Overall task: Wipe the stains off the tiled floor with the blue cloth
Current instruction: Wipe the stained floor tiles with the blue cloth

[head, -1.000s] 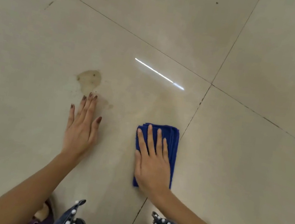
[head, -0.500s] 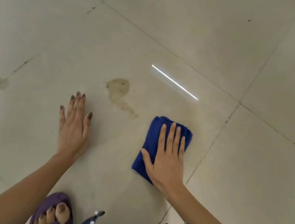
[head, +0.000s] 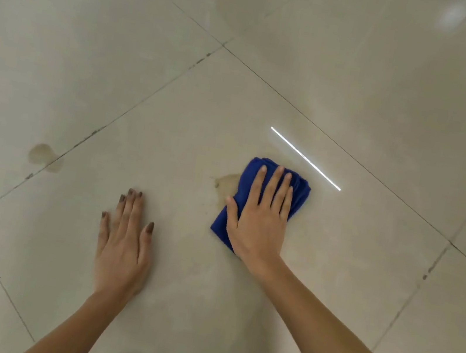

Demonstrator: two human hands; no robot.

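Right hand (head: pixel 261 221) flat, fingers (head: pixel 275 189) spread on blue cloth (head: pixel 300 189); left hand (head: pixel 123 245) braced, fingers together. Could smear brown stain (head: pixel 225 184) leftward; could miss far-left stain (head: pixel 42 155).

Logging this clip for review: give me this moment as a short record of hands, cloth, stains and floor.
setting: beige tiled floor with dark grout lines
right hand: flat, fingers spread, pressing on the blue cloth; no closed grip
left hand: flat on bare tile, empty
cloth: folded, its left edge at the near stain
near stain: brownish, partly showing
far stain: by a grout line at left, untouched
other: bright light streak reflected beyond the cloth
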